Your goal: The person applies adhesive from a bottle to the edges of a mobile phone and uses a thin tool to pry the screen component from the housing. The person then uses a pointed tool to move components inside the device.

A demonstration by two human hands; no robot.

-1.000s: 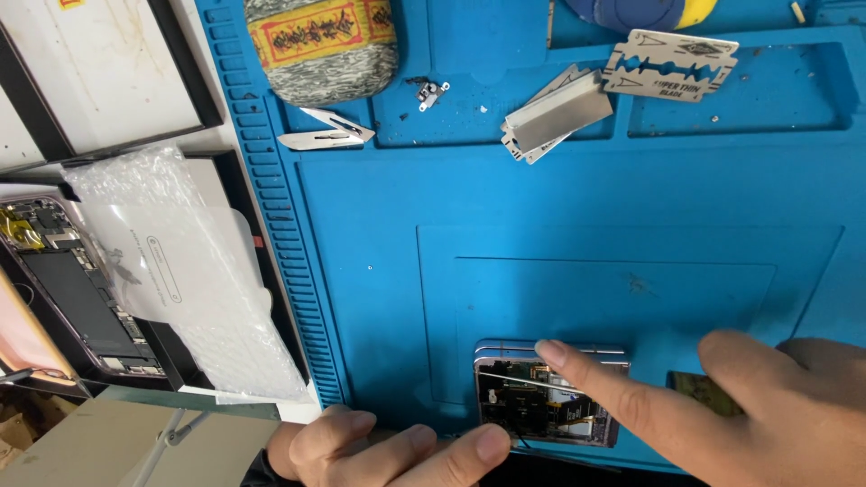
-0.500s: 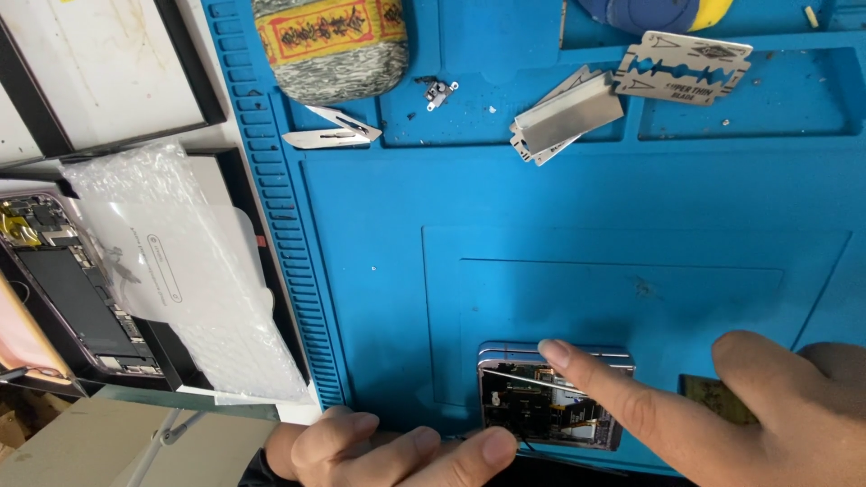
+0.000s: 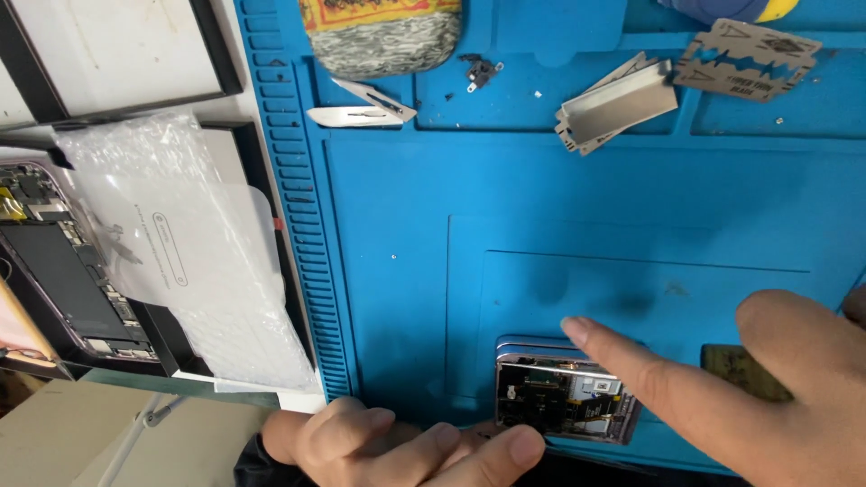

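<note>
Nearby: blades (image 3: pixel 361 106), shield (image 3: pixel 616 104) beyond hands (image 3: pixel 406 444), phone (image 3: pixel 564 397).

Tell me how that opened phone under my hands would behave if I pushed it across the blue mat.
The opened phone lies flat, so it would likely slide, not roll. The blue mat looks rubbery and may grip it. Its exposed circuitry looks fragile, so the right hand should probably press lightly.

**Blue mat, silver metal, grey weave**

The work mat (image 3: pixel 559 207) is bright blue. The opened phone (image 3: pixel 564 397) shows black and silver insides. Razor blade (image 3: pixel 747 54) and metal plates (image 3: pixel 618 104) are silver-grey; the pouch (image 3: pixel 383 36) is speckled grey with a yellow-red label
</note>
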